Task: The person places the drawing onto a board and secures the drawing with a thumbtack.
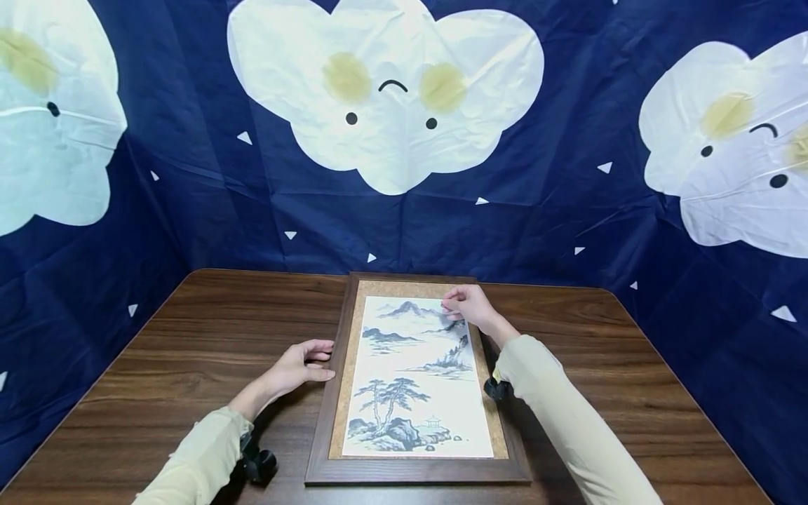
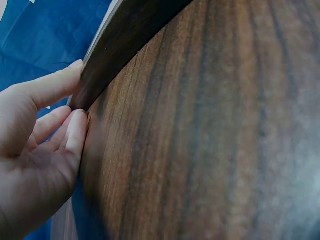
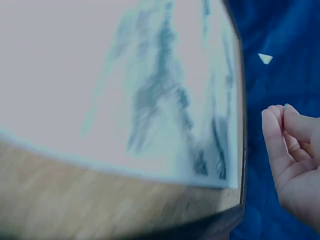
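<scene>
An ink landscape print [image 1: 404, 365] with mountains, pine trees and rocks lies on a cork board [image 1: 349, 393] inside a brown wooden frame [image 1: 416, 471]. My left hand [image 1: 299, 366] rests at the frame's left side. In the left wrist view, that hand's thumb and fingertips touch the frame's dark side [image 2: 107, 60], its fingers fairly straight. Over the print's upper right part, my right hand [image 1: 473, 306] has thumb and fingertips together. The right wrist view shows that hand [image 3: 300, 160] pinching a tiny greyish thing [image 3: 286, 106], too small to make out.
The frame stands on a dark wood-grain table [image 1: 240, 308], close to its back edge. Behind and beside the table hangs a navy cloth [image 1: 404, 224] with white clouds and small triangles. A black wrist device [image 1: 259, 464] sits under the left sleeve.
</scene>
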A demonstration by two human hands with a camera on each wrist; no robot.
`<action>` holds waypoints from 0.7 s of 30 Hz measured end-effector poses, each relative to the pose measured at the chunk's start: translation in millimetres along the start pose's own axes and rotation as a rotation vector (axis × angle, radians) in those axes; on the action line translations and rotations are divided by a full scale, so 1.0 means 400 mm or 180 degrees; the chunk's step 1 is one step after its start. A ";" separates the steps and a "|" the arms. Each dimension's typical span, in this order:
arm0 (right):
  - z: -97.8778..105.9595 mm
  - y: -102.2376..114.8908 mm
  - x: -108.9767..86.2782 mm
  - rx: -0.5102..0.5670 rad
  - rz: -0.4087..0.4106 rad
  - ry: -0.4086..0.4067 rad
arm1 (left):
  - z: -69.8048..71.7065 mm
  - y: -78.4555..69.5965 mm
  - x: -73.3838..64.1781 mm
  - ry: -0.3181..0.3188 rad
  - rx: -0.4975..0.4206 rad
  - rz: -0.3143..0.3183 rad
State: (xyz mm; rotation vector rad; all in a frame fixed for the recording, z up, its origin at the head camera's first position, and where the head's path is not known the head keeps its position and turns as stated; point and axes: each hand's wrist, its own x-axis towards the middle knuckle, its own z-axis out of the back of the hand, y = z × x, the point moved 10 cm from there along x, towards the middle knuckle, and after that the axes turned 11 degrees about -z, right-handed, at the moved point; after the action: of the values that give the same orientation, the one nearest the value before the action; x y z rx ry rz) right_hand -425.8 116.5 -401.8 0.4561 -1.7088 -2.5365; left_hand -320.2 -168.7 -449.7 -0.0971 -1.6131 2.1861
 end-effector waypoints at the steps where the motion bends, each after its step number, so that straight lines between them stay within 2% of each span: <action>1: -0.001 0.001 0.009 0.0085 -0.0033 -0.0010 | 0.001 -0.001 0.000 -0.0004 0.0001 0.0000; 3: -0.005 -0.002 0.028 0.0226 -0.0125 -0.0023 | 0.001 -0.001 0.001 -0.0005 0.0012 -0.0007; 7: -0.023 -0.012 0.060 0.0275 -0.0274 -0.0009 | 0.001 0.001 0.003 -0.0027 0.0023 0.0003; 13: -0.058 -0.006 0.070 0.0236 -0.0310 0.0124 | -0.003 0.004 0.003 -0.0016 -0.0047 0.0010; 16: -0.076 0.010 0.058 0.0075 -0.0325 0.0132 | -0.005 0.004 -0.001 -0.0017 -0.0085 0.0005; 18: -0.084 0.008 0.067 -0.0062 -0.0377 0.0059 | -0.005 0.003 -0.003 -0.0028 -0.0093 0.0003; 21: -0.088 -0.020 0.115 -0.0277 -0.0411 -0.0117 | -0.004 0.001 -0.006 -0.0045 -0.0094 0.0007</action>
State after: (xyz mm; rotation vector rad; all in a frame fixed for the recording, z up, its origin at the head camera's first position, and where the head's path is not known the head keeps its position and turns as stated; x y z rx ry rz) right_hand -459.4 78.5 -431.4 0.5339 -1.6227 -2.7127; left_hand -317.6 -168.1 -451.2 -0.0923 -1.6541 2.1694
